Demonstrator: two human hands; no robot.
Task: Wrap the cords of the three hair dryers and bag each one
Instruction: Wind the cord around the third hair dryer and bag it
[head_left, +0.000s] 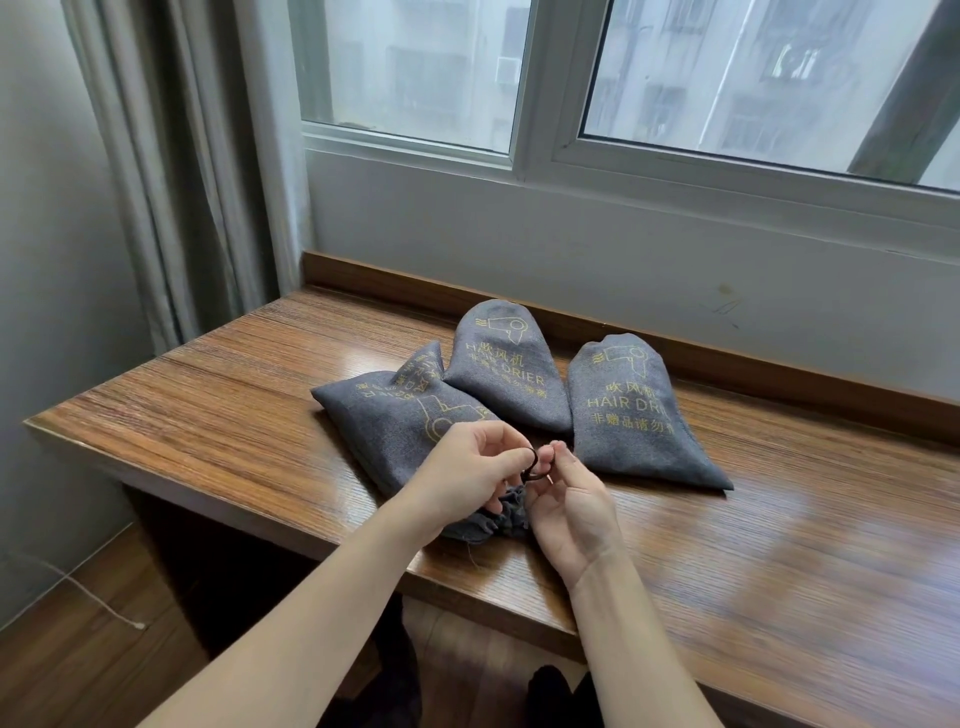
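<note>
Three grey cloth bags with yellow hair-dryer print lie bulging on the wooden table (218, 415). The left bag (387, 423) lies slanted, its gathered mouth (506, 514) at the front edge, between my hands. The middle bag (504, 369) and the right bag (636, 410) lie behind it with their mouths hidden. My left hand (467, 475) and my right hand (574, 506) each pinch the dark drawstring (535, 467), which forms a small loop just above that mouth. No hair dryer or cord shows outside the bags.
The table runs along a white wall under a window (675, 104). A grey curtain (171, 182) hangs at the left. A thin white cord (88, 592) lies on the wooden floor at the lower left.
</note>
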